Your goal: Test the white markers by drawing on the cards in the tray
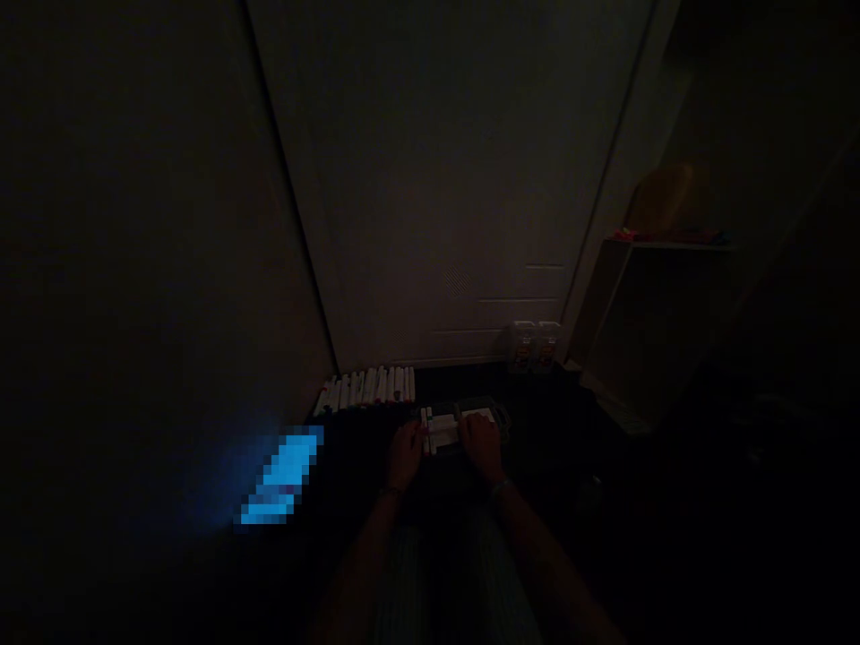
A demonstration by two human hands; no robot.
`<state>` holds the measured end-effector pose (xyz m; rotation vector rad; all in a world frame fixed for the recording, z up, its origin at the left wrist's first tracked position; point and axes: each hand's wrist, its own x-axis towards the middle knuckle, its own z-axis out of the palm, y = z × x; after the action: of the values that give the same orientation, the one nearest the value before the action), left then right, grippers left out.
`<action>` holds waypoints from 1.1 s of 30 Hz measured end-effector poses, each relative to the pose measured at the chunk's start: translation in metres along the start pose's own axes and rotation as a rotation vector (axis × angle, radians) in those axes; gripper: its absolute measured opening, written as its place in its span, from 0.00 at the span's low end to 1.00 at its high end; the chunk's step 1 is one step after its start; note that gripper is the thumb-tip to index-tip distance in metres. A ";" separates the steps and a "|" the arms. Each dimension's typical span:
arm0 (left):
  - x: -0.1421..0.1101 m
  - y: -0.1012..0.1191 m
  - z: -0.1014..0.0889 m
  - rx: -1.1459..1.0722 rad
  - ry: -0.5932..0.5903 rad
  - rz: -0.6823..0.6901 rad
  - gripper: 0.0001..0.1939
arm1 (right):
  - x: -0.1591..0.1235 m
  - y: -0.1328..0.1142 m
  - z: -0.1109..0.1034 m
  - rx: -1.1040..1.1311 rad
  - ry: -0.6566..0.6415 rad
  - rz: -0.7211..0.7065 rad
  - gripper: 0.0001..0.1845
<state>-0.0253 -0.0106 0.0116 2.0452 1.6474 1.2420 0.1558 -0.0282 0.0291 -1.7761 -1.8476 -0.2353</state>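
The light is very dim. A clear plastic case (503, 414) lies on a dark surface in front of me, with white marker pens (425, 439) at its left end. My left hand (404, 452) is at that end, its bent fingers closed against the markers. Over the right part of the case is my right hand (481, 439), palm down and fingers curled. What it grips is too dark to make out. Between the hands a flat white area (443, 430) shows, its nature unclear.
A row of white markers (369, 387) lies at the back left. Two clear packages (534, 348) stand against the back panel (443, 206). A glowing, pixelated screen (282, 475) is at left. A shelf unit (632, 313) rises at right.
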 end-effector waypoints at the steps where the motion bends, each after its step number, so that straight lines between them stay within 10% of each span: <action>1: 0.000 0.001 -0.001 0.001 -0.003 0.005 0.15 | 0.000 -0.001 0.000 0.009 0.005 0.004 0.18; 33: -0.001 0.003 -0.001 0.099 -0.029 0.014 0.17 | 0.002 -0.003 -0.006 0.033 -0.036 0.016 0.19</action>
<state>-0.0241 -0.0130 0.0141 2.1256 1.7158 1.1514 0.1550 -0.0301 0.0354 -1.7834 -1.8508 -0.1662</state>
